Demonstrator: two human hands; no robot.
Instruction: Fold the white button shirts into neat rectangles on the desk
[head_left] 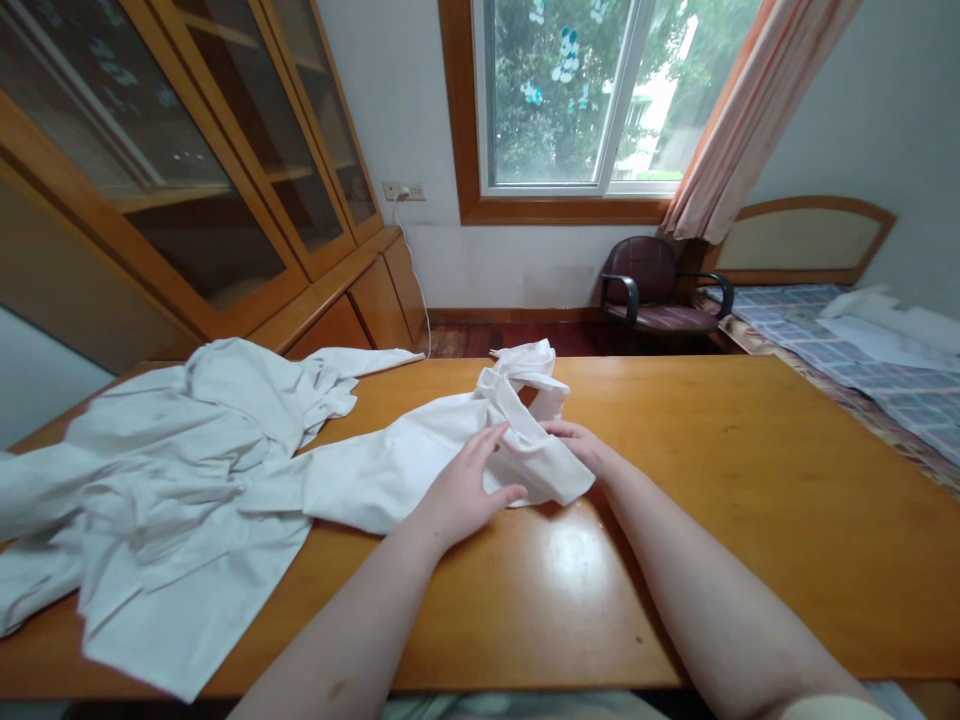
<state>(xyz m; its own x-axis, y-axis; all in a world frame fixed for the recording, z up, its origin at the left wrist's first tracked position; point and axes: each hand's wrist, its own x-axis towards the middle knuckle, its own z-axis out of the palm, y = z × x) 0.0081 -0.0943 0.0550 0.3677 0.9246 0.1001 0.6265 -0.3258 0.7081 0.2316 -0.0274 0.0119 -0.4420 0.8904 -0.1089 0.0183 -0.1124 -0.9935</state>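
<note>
White cloth (420, 450) lies across the middle of the table, flat on its left part and bunched into an upright, twisted loop at its right end. My left hand (472, 485) rests on this cloth near the loop, thumb spread away from the fingers. At the loop's right side, my right hand (585, 447) has its fingers at the folded band, partly hidden by the fabric. A larger crumpled white garment (187, 480) covers the table's left side. The two touch or overlap; I cannot tell whether they are one piece.
The wooden table (750, 520) reaches to both sides. A glass-fronted cabinet (300, 260) stands at the left. Beyond the table are a dark red armchair (652, 285) and a window (577, 90). A bed (862, 340) with a checked cover is at the right.
</note>
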